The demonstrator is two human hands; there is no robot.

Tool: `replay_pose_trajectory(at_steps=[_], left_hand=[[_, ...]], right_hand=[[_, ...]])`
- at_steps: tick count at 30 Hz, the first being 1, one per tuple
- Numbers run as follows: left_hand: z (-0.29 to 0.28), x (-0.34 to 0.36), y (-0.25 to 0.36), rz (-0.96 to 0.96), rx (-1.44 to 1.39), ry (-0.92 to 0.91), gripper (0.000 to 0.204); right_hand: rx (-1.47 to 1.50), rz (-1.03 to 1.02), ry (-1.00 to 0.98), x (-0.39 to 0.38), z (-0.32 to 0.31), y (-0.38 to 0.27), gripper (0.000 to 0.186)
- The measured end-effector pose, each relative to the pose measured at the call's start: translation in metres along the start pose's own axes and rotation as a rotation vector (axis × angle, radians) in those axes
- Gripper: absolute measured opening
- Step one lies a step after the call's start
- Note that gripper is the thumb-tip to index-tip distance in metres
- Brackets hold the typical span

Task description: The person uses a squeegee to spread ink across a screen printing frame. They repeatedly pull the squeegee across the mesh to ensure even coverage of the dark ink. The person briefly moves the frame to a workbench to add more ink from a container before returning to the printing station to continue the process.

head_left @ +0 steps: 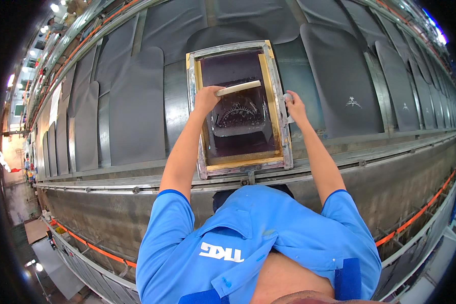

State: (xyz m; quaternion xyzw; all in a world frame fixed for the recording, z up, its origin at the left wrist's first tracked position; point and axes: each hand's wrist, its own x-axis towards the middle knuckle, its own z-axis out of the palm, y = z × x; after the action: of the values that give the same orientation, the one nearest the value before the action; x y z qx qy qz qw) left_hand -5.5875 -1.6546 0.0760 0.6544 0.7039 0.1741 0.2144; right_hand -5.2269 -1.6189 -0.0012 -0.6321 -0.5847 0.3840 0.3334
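Frame (191,76), likely stiff, is best held by its sides; a scraper (243,87) is pinched by the left hand (206,99), a grey knob (288,97) by the right hand (296,108).

Left hand (206,100) forward, fingers (216,89) curled in; left forearm (181,147) slanting inward. Right hand (296,108) forward too, curled; right forearm (319,156) angled inward

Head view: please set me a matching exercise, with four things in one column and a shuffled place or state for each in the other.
1. Left hand
2. Right hand
3. Pale bar
4. White motif

A. On a dark sheet
B. Slanting up to the right, within the frame's outline
C. Closed on the bar's left end
D. At the frame's right edge

Pairs: 1-C, 2-D, 3-B, 4-A
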Motion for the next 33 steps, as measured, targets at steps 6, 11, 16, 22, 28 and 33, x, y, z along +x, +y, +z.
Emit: replay_pose_trajectory(at_steps=[6, 11, 16, 22, 28, 33], left_hand=[[0.051, -0.088, -0.013, 0.178, 0.027, 0.175, 0.056], [0.053, -0.195, 0.002, 0.204, -0.012, 0.07, 0.072], [0.026, -0.252, -0.003, 0.199, -0.012, 0.146, 0.073], [-0.037, -0.284, -0.068, 0.124, 0.168, 0.243, 0.08], [-0.106, -0.32, -0.18, -0.01, 0.092, 0.213, 0.076], [-0.155, -0.345, -0.258, -0.23, -0.131, 0.397, 0.049]], right_hand=[[0.009, -0.047, 0.07, 0.01, 0.018, -0.026, 0.024], [0.014, -0.075, 0.146, -0.003, 0.008, -0.059, 0.023], [0.012, -0.195, 0.159, -0.016, 0.028, -0.101, 0.024], [0.167, -0.172, 0.045, -0.068, 0.121, -0.186, 0.022], [0.066, -0.197, 0.086, -0.102, 0.249, -0.21, 0.024], [0.079, -0.111, 0.082, -0.143, 0.336, -0.229, 0.025]])
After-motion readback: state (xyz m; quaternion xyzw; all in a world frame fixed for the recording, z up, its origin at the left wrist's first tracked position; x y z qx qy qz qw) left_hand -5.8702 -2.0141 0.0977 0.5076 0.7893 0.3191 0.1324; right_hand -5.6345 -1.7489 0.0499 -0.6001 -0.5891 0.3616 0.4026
